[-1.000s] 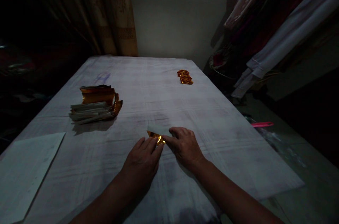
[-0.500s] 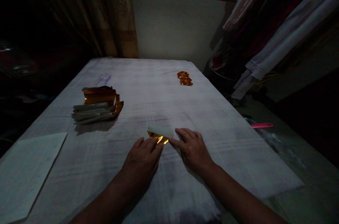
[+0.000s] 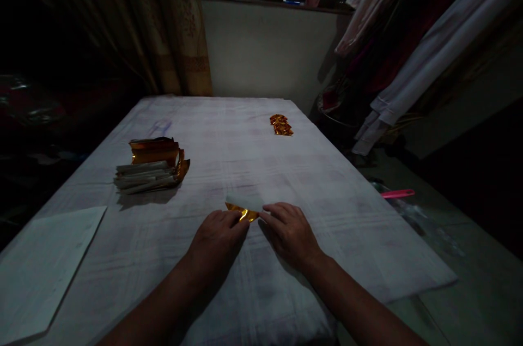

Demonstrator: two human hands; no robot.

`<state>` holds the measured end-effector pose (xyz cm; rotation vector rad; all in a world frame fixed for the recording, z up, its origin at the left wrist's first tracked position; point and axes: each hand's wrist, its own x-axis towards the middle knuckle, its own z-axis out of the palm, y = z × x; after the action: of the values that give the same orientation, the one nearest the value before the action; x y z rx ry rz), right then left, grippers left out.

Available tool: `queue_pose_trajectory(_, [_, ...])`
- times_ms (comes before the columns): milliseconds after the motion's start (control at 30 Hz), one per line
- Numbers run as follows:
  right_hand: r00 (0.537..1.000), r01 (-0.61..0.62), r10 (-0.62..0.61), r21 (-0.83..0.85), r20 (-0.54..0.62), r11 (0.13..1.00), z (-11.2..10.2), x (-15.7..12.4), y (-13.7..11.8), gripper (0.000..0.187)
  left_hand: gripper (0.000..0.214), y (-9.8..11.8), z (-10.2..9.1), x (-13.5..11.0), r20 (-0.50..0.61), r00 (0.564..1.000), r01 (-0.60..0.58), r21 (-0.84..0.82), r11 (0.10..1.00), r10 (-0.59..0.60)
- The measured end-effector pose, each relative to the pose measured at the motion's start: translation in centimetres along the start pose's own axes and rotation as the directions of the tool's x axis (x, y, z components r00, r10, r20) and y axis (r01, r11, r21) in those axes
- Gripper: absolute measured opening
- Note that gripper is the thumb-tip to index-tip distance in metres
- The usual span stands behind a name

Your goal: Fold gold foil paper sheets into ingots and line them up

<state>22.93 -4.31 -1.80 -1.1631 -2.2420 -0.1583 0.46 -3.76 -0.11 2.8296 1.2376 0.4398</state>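
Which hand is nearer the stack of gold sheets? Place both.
Left. The left hand lies right of the stack, nearer the viewer; the right hand lies farther right, beyond the folded gold piece.

Foil-paper stack (image 3: 152, 166) left; folded gold pieces (image 3: 281, 125) far; white sheet (image 3: 41, 259) near-left.

A small sheet of paper (image 3: 244, 205), shiny gold on one face and plain white on the other, lies flat on the bench (image 3: 310, 171) at its near middle, folded so that a white flap shows on the far side and a creased gold strip on the near side.
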Motion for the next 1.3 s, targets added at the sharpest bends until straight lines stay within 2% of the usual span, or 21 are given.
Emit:
queue_pose_trajectory(100, [0.996,0.031,-0.039,0.106,0.075,0.994,0.4,1.0,-0.8,0.022,0.029,-0.2,0.0,0.3,-0.026,1.000,-0.006,-0.036,0.999,0.005])
queue_pose_trajectory(200, [0.986,-0.009,-0.015,0.139,0.167,0.990,0.9,1.6,-1.3,0.023,0.026,-0.7,-0.3,0.5,-0.033,0.999,0.007,-0.159,0.987,-0.012])
queue_pose_trajectory(300, [0.979,-0.054,0.026,0.135,0.202,0.989,1.3,1.7,-1.4,0.025,0.020,-1.9,-0.8,0.4,-0.035,0.999,0.022,-0.310,0.950,-0.035])
queue_pose_trajectory(367, [0.978,-0.069,0.040,0.135,0.206,0.988,1.4,1.6,-1.4,0.026,0.019,-3.0,-1.0,0.3,-0.064,0.996,0.033,-0.337,0.941,-0.058])
queue_pose_trajectory(467, [0.976,-0.079,0.047,0.148,0.213,0.986,1.3,1.6,-1.4,0.025,0.020,-4.7,-1.1,0.0,-0.102,0.992,0.041,-0.263,0.964,-0.070])
queue_pose_trajectory(667, [0.979,-0.102,0.065,0.186,0.195,0.977,1.2,1.7,-1.4,0.026,0.019,-6.8,-0.5,0.5,-0.106,0.993,-0.063,-0.110,0.992,0.052])
queue_pose_trajectory(800, [0.977,-0.116,0.077,0.193,0.198,0.974,1.2,1.6,-1.3,0.026,0.015,-6.8,-0.7,1.3,-0.100,0.989,-0.109,-0.026,0.994,0.105])
queue_pose_trajectory(1000, [0.982,-0.135,0.102,0.213,0.158,0.968,1.4,1.5,-1.2,0.027,0.016,-6.1,-0.6,1.3,-0.112,0.986,-0.119,0.023,0.993,0.121])
queue_pose_trajectory(1167, [0.985,-0.153,0.132,0.211,0.111,0.965,1.6,1.3,-1.1,0.020,0.022,-5.3,-0.5,1.0,-0.148,0.986,-0.080,-0.015,0.997,0.077])
queue_pose_trajectory(1300, [0.981,-0.186,0.172,0.208,0.085,0.960,1.7,1.3,-0.8,0.018,0.029,-4.5,-0.7,0.8,-0.119,0.993,-0.029,-0.097,0.995,0.018])
